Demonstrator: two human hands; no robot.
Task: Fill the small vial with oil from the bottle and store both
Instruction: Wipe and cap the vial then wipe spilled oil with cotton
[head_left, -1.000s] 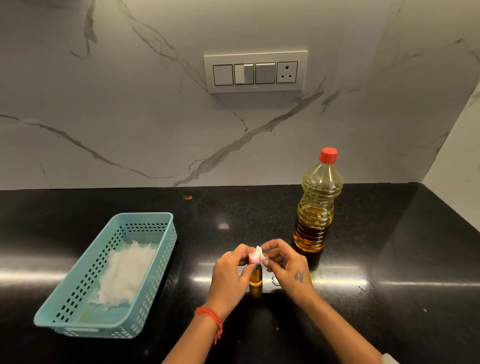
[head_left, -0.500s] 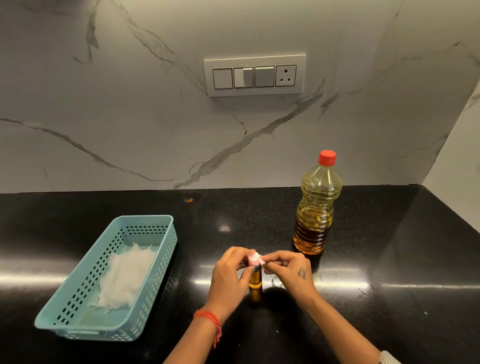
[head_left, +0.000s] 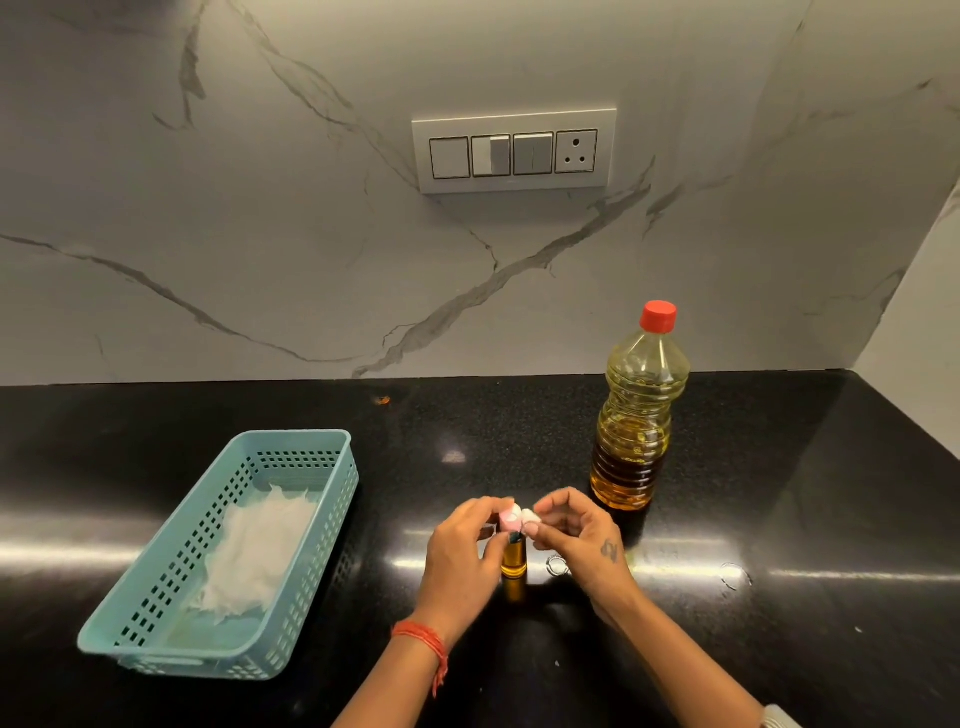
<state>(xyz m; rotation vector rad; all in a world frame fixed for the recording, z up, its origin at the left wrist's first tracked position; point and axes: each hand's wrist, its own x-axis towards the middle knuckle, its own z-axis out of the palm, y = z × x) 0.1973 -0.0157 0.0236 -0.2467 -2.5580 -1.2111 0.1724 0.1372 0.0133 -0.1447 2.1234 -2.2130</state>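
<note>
- The small vial (head_left: 514, 561) is stood upright on the black countertop (head_left: 779, 519), in front of and slightly to the left of the oil bottle (head_left: 636, 426); amber oil is visible inside it.
- A pink cap (head_left: 509, 518) is pinched at the vial's top by the curled fingers of the left hand (head_left: 460, 558).
- A small white piece (head_left: 530, 517) is pinched by the thumb and fingers of the right hand (head_left: 576, 540), just beside the pink cap. Whether the two pieces touch cannot be told.
- The oil bottle is stood upright near the right hand, closed with a red cap (head_left: 658, 315), and partly filled.
- A teal perforated basket (head_left: 156, 634) is placed well to the left of the oil bottle; a white tissue (head_left: 254, 556) is laid on its floor.
- A red thread band (head_left: 423, 639) is worn on the left wrist.
- A switch panel (head_left: 514, 150) is mounted on the marble wall above and to the left of the oil bottle.
</note>
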